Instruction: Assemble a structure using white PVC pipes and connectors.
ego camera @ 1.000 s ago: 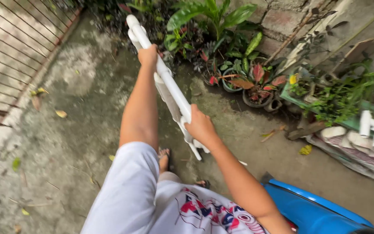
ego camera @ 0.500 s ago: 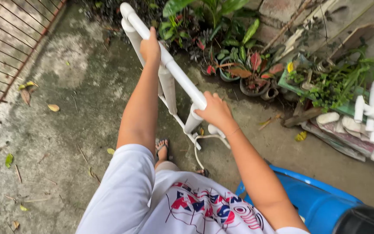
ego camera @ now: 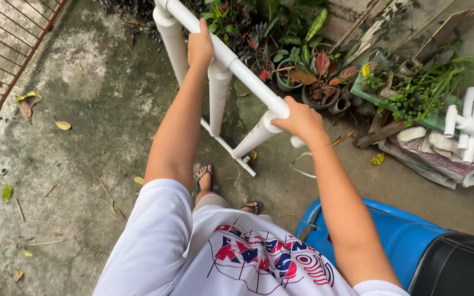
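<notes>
Outdoor yard; stained, cracked grey concrete floor (ego camera: 78, 137) seen from above, scattered with dry leaves and twigs. A rust-red metal grille fence (ego camera: 6, 60) is seen along the upper left edge.

A white plastic pipe frame (ego camera: 231, 82), built from straight tubes and tee joints, is held over the floor in front of the person. Its top rail is run diagonally from upper left to lower right, with three vertical legs dropped from it onto a thinner bottom rail near the feet.

The left hand (ego camera: 199, 46) is wrapped around the top rail near its upper end, fingers closed on the tube. The right hand (ego camera: 302, 119) is clamped on the same rail at its lower end, just above a tee joint. The hands are held well apart along the rail.

Potted plants with green and red leaves (ego camera: 308, 66) are crowded just behind the frame against a wall. To the right, a green wooden shelf (ego camera: 407, 96) with more plants is seen, with stacked sacks (ego camera: 429, 151) below and a second bundle of white pipe pieces (ego camera: 470, 123) on top. A blue scooter body with a black seat (ego camera: 412, 246) is placed close to the right elbow. Sandalled feet (ego camera: 204, 175) are seen just below the frame.
</notes>
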